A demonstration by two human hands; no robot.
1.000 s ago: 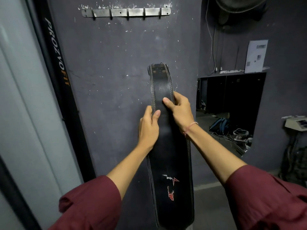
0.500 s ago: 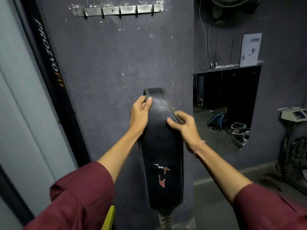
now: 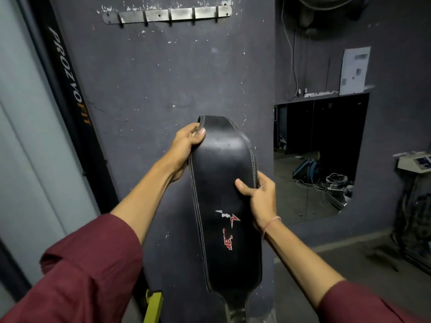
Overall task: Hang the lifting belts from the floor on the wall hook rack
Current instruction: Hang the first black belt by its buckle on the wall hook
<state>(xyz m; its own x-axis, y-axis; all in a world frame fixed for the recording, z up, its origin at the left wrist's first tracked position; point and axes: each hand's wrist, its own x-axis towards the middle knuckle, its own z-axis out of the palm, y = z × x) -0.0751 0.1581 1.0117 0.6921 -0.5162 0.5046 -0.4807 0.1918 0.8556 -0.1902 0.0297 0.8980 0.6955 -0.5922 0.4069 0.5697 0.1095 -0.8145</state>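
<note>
both hands grip the belt [image 3: 221, 183], left hand [image 3: 186, 148] closed near its top, right hand [image 3: 258, 197] closed on its right edge. to hang it well, raise the top end to the rack [image 3: 166, 15] at upper centre and hook a hole or buckle, hidden here.

The lifting belt [image 3: 224, 206] hangs before the wall [image 3: 163, 78], left-hand fingers [image 3: 198, 132] at its upper left edge, right-hand fingers [image 3: 242, 185] lower right; the hook rack [image 3: 168, 14] sits well above both
</note>
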